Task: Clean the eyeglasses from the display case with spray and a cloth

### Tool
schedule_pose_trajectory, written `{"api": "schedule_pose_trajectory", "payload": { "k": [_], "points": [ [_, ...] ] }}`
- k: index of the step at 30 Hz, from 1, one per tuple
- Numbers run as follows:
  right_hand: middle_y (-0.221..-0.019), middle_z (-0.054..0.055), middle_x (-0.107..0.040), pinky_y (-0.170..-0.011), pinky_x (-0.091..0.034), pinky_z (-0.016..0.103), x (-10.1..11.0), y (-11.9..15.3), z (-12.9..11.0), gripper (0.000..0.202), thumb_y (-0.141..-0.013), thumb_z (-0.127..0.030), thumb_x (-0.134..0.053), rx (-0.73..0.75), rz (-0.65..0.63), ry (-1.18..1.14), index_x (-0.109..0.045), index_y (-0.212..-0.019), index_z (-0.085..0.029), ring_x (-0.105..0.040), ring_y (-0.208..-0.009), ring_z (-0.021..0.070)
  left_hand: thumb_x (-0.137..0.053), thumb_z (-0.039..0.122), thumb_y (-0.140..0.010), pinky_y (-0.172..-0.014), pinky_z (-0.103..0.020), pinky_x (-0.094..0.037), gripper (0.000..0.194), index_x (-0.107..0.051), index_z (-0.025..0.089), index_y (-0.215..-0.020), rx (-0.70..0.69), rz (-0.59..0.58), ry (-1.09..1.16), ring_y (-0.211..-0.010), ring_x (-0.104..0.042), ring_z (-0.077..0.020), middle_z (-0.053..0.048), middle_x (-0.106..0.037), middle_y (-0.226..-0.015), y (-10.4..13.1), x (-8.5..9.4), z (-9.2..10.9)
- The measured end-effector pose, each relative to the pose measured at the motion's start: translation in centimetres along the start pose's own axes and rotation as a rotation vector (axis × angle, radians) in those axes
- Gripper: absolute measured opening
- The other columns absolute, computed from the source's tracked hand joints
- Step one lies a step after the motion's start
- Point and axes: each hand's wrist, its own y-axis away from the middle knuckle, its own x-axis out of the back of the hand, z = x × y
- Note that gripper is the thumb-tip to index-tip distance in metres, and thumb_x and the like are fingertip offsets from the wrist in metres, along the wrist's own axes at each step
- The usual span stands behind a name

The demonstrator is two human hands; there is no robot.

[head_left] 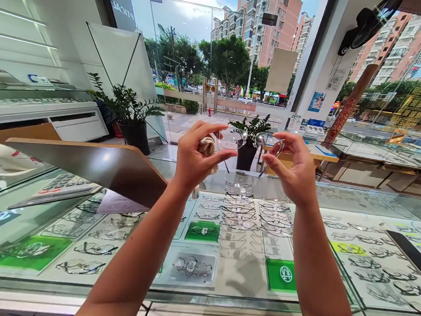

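Note:
A pair of thin-rimmed glasses is held up in front of the window, at about the height of the plant outside. My left hand grips one end, thumb and forefinger around that lens. A crumpled beige cloth is tucked in the same palm, its lower part hidden by the hand. At the other end, my right hand pinches the second lens's side between thumb and fingers. The temples are hard to make out. Below both arms, rows of eyeglass frames lie in the glass display counter.
A brown board tilts over the counter's left side, beside a calculator. A dark phone lies at the right. Green cards sit among the frames. Potted plants stand by the glass front.

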Motion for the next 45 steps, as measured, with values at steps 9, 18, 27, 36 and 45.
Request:
{"api": "schedule_pose_trajectory", "payload": {
  "k": [9, 18, 27, 36, 45],
  "points": [
    [-0.098, 0.001, -0.069, -0.094, -0.058, 0.042, 0.1, 0.0, 0.3, 0.045, -0.089, -0.05, -0.083, -0.002, 0.037, 0.021, -0.065, -0.124, -0.029, -0.068, -0.092, 0.0209, -0.089, 0.061, -0.078, -0.074, -0.033, -0.052, 0.05, -0.078, 0.026, -0.112, 0.111, 0.03, 0.031, -0.085, -0.068, -0.0184, -0.005, -0.077, -0.104, 0.2, -0.4, -0.8],
    [-0.1, 0.002, -0.07, -0.095, -0.057, 0.042, 0.1, 0.0, 0.3, 0.043, -0.089, -0.047, -0.082, 0.003, 0.048, 0.058, -0.066, -0.125, -0.029, -0.068, -0.095, 0.0215, -0.092, 0.059, -0.074, -0.053, -0.028, -0.035, 0.05, -0.077, 0.024, -0.106, 0.201, 0.087, 0.035, -0.057, -0.049, -0.0091, -0.001, -0.076, -0.093, 0.5, -1.0, -0.1],
    [-0.115, 0.006, -0.072, -0.101, -0.055, 0.048, 0.2, -0.1, 0.8, 0.044, -0.09, -0.052, -0.08, -0.032, 0.043, 0.106, -0.069, -0.128, -0.031, -0.069, -0.107, 0.0253, -0.089, 0.06, -0.078, -0.072, -0.032, -0.049, 0.049, -0.073, 0.023, -0.106, 0.102, 0.156, -0.037, -0.083, -0.067, -0.0178, -0.004, -0.075, -0.101, 0.8, -1.5, 0.1],
    [-0.127, 0.008, -0.068, -0.106, -0.055, 0.052, 0.7, 0.0, 1.6, 0.046, -0.093, -0.056, -0.076, -0.055, -0.007, 0.142, -0.069, -0.133, -0.034, -0.067, -0.116, 0.0277, -0.087, 0.061, -0.08, -0.079, -0.037, -0.054, 0.047, -0.072, 0.025, -0.107, 0.044, 0.151, -0.106, -0.09, -0.068, -0.0203, -0.005, -0.074, -0.101, 1.0, -1.6, 0.3],
    [-0.121, 0.008, -0.065, -0.108, -0.056, 0.054, 1.0, -0.1, 2.3, 0.049, -0.093, -0.06, -0.076, -0.067, -0.042, 0.15, -0.07, -0.136, -0.036, -0.066, -0.112, 0.0276, -0.089, 0.055, -0.081, -0.077, -0.039, -0.055, 0.041, -0.072, 0.028, -0.107, -0.016, 0.149, -0.134, -0.092, -0.067, -0.0218, -0.006, -0.072, -0.1, 0.9, -1.6, 0.8]
  ]
}}
